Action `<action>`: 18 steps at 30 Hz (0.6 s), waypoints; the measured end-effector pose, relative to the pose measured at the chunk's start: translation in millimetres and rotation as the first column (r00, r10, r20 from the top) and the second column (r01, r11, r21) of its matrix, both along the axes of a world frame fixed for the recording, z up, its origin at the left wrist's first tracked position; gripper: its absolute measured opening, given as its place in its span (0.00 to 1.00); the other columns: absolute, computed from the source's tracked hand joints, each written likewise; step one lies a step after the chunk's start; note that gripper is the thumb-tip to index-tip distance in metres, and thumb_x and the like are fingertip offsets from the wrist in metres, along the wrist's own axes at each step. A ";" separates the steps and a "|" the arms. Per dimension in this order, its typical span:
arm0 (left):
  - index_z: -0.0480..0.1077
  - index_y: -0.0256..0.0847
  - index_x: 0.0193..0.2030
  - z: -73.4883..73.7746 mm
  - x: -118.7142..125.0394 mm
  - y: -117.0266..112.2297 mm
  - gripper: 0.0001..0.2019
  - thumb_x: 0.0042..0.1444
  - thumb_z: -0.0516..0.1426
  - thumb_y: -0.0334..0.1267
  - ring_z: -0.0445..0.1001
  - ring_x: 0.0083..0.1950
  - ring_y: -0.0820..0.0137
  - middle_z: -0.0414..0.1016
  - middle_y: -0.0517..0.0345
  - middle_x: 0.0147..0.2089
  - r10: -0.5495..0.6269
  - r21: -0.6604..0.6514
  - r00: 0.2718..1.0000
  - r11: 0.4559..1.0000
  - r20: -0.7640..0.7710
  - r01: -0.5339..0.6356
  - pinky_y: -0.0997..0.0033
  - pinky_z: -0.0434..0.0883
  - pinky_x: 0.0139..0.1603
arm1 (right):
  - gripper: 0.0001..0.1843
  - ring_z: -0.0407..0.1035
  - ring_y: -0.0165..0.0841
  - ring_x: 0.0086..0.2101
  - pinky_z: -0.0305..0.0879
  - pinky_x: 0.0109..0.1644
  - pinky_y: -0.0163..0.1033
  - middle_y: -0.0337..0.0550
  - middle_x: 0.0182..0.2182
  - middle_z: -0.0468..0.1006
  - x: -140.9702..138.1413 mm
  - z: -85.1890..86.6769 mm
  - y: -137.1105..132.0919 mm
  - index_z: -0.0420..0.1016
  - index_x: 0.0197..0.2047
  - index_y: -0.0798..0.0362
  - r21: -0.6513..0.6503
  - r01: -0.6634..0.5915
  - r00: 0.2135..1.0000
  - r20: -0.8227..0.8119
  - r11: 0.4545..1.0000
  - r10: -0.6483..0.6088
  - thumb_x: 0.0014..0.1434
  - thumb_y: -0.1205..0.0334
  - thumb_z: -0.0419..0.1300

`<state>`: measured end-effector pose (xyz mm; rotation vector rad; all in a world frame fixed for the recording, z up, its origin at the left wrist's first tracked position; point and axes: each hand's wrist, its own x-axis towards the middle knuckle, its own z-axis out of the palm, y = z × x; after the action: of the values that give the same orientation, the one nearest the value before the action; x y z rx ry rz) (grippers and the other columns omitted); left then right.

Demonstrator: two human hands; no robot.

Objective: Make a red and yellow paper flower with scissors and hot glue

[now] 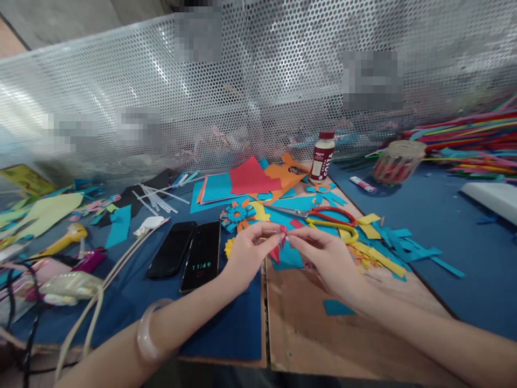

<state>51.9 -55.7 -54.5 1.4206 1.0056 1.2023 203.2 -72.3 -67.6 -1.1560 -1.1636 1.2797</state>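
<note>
Both hands meet at the middle of the table, pinching a small piece of red paper (pixel 275 253) between them. My left hand (pixel 254 245) grips it with thumb and forefinger from the left, while my right hand (pixel 319 248) pinches its upper end from the right. Fingertips cover much of the piece, so its full shape is hidden. Just beyond the hands lie scissors (pixel 333 214) with red and yellow handles, blades pointing left. A blue and orange paper flower (pixel 237 214) rests behind my left hand. Blue paper (pixel 288 260) lies underneath.
Two phones (pixel 173 250) lie left of my hands. Stacked coloured sheets (pixel 218 188) and a Costa bottle (pixel 322 156) stand at the back, before a perforated metal screen (pixel 262 81). Paper strips (pixel 416 248) are on the right. A yellow glue gun (pixel 67 240) and cables (pixel 109 277) lie left.
</note>
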 end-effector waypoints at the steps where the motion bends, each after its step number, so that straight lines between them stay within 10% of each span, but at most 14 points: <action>1: 0.74 0.38 0.36 0.3 0.0 -0.3 0.09 0.49 0.60 0.39 0.74 0.39 0.69 0.77 0.54 0.37 0.003 -0.002 1.000 1.000 -0.006 -0.003 0.70 0.71 0.42 | 0.17 0.45 0.21 0.14 0.40 0.17 0.32 0.29 0.13 0.55 -0.2 -0.5 0.2 0.75 0.36 0.52 -0.008 -0.005 1.000 -0.012 1.000 0.005 0.50 0.48 0.63; 18: 0.74 0.37 0.34 -2.5 1.8 1.6 0.10 0.47 0.61 0.41 0.73 0.39 0.69 0.76 0.56 0.36 0.036 -0.048 0.999 0.998 -0.001 -0.036 0.70 0.70 0.43 | 0.17 0.49 0.23 0.17 0.45 0.19 0.32 0.31 0.16 0.60 -1.5 3.2 -1.8 0.74 0.34 0.53 0.025 -0.010 1.000 0.029 1.000 0.009 0.51 0.47 0.61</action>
<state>53.7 -54.1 -57.0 1.3700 1.0569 1.1963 201.7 -74.1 -64.3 -1.1548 -1.2047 1.2556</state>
